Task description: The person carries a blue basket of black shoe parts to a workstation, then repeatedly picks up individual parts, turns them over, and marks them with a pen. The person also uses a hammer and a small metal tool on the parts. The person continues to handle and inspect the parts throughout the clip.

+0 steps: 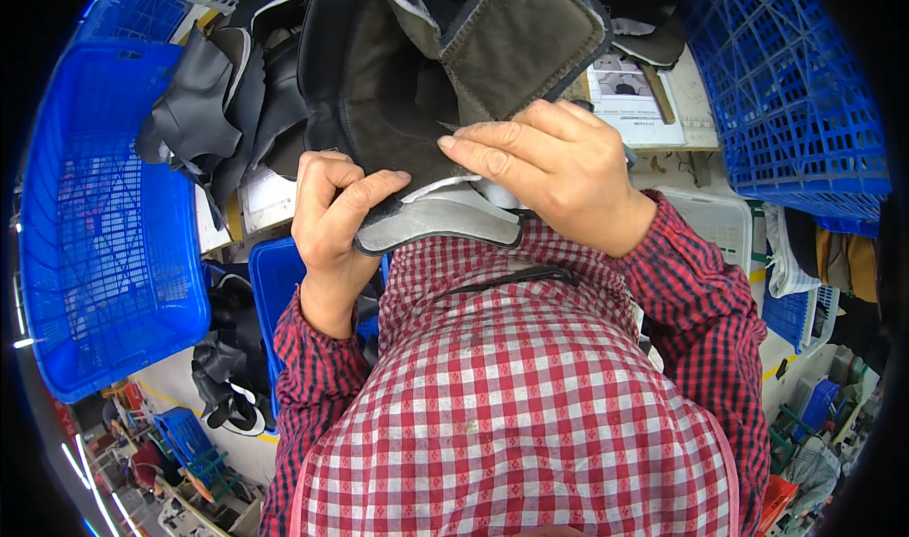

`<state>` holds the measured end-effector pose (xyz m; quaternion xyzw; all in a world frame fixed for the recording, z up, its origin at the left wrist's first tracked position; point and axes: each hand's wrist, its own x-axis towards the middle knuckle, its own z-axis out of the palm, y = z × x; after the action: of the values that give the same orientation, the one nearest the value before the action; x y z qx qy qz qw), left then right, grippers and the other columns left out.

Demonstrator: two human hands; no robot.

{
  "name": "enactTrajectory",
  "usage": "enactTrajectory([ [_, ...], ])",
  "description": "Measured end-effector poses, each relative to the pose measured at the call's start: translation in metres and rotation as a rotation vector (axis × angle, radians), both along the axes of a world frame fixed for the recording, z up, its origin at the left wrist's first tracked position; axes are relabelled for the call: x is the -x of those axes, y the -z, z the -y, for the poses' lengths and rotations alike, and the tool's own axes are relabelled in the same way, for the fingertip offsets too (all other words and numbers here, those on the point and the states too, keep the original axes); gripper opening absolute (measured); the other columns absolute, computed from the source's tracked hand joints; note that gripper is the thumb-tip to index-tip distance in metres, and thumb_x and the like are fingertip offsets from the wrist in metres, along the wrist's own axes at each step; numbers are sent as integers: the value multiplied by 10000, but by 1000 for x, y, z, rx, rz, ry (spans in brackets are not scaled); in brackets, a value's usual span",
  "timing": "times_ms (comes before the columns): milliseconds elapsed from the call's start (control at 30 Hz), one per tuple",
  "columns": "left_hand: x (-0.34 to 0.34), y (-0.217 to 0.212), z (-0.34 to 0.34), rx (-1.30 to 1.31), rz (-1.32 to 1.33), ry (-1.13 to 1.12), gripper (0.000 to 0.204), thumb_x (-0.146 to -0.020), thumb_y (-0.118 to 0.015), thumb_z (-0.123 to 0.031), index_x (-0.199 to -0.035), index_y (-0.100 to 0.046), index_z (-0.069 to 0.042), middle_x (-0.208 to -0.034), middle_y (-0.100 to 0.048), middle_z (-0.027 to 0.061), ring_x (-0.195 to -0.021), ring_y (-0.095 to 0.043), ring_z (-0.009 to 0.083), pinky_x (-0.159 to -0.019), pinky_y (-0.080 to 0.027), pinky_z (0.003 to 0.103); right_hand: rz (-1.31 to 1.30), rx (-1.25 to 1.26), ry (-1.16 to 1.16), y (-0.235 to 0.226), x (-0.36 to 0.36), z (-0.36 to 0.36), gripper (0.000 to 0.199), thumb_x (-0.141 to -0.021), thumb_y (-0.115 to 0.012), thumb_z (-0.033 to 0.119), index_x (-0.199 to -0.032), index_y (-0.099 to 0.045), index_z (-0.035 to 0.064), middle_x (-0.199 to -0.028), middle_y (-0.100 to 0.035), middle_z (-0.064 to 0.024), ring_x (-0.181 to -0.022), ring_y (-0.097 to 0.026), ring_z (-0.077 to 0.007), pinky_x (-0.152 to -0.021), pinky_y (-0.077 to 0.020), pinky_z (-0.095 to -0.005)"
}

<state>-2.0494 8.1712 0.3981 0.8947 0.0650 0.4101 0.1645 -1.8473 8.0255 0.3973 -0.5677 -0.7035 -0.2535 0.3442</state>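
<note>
In front of my chest lies a shoe upper, turned so its dark brown lining shows, with a flap folded out at the upper right. A light grey padded edge curves along its near side. My left hand grips the near left edge, with the thumb on the lining and the fingers bent around the dark side. My right hand is closed at the near right edge, its fingertips together over the lining. A small teal end pokes out behind that hand; what it belongs to is hidden.
More black upper pieces are heaped on the table at the left. A large blue basket stands at the left, another blue crate at the far right. A printed sheet lies on the table; a white bin stands below.
</note>
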Motion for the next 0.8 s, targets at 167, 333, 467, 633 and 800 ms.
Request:
enactTrajectory([
  [167, 5, 8, 3, -29, 49, -9, 367, -525, -825, -90, -888, -781, -60, -789, -454, 38, -774, -503, 238, -684, -440, 354, -154, 81, 36, 1, 16, 14, 271, -788, -718, 113, -1056, -748, 86, -1024, -763, -27, -703, -645, -139, -595, -515, -269],
  [333, 8, 14, 10, -6, 67, -45, 379, -521, -829, -115, -893, -784, -63, -796, -436, 30, -776, -492, 228, -686, -426, 350, -348, 145, 41, 0, 45, 28, 251, -838, -695, 64, -1088, -678, 39, -1118, -715, -90, -771, -724, -196, -609, -576, -306],
  [467, 12, 17, 15, -22, 72, -22, 369, -516, -832, -94, -881, -784, -65, -794, -432, 27, -775, -488, 225, -686, -420, 344, -555, 218, -51, 5, 35, 21, 184, -870, -626, -66, -1046, -653, -22, -958, -704, -133, -771, -722, -214, -661, -588, -275],
  [633, 23, 26, 17, 41, 115, -74, 326, -538, -840, -76, -859, -782, -67, -792, -431, 26, -778, -485, 225, -687, -415, 340, -445, 204, -217, 5, 20, 5, 253, -814, -692, -27, -1063, -667, 9, -971, -715, -114, -802, -719, -211, -644, -575, -299],
  [800, 35, 34, 19, 56, 106, -57, 298, -570, -846, -99, -859, -780, -72, -802, -436, 26, -781, -479, 222, -687, -409, 344, -298, 172, -213, 6, 25, -2, 268, -742, -775, 78, -1007, -733, 83, -944, -741, -32, -799, -727, -191, -632, -577, -312],
])
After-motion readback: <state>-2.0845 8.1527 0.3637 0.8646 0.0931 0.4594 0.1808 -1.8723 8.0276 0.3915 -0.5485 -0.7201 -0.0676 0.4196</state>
